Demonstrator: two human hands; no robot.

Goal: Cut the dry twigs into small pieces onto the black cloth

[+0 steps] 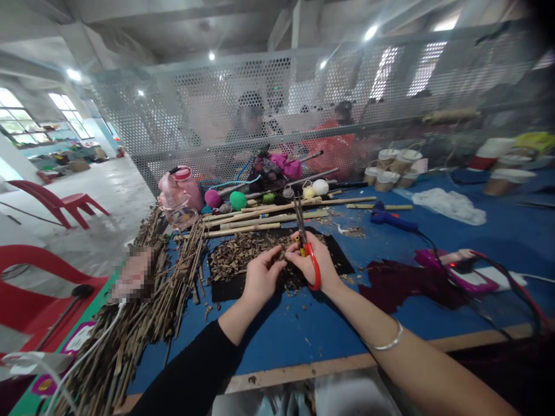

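My right hand point(323, 257) has red-handled scissors point(315, 267) hooked over it, blades pointing up and away from me. Its fingertips come together close to those of my left hand point(261, 276), above a black cloth or mat point(221, 290). Thumb and forefinger of the left hand are pinched, but whatever lies between them is too small to make out. A small yellow and dark piece shows by the scissors at my right fingers. Crumbled dry brown leaves or bark point(238, 252) are heaped on the mat, left of and under my hands.
Bundled dry stems point(162, 289) cover the table's left side. Behind the mat lie sticks point(269, 219), yarn balls point(238, 200) and a pink jug point(182, 193). A blue glue gun point(392, 219), dark red cloth point(403, 286) and paper cups point(385, 179) are rightward. A perforated metal screen point(208, 110) stands behind.
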